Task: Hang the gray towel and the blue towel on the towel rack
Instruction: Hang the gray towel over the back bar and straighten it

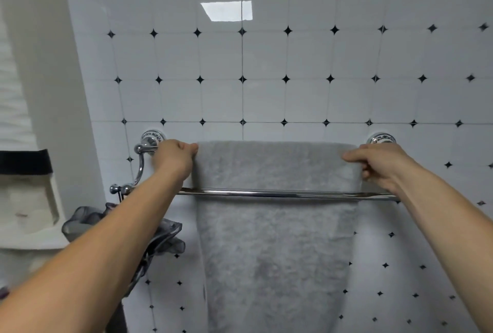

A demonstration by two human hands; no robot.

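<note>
A gray towel (274, 226) hangs in the centre of the frame, draped over the rear bar of a chrome towel rack (280, 194) on a white tiled wall (266, 65) with small black diamonds. The front bar crosses in front of the towel. The left hand (174, 157) pinches the towel's upper left corner; the right hand (378, 165) grips its upper right edge. A gray mesh sponge (165, 236) hangs at lower left. The blue towel is out of view.
</note>
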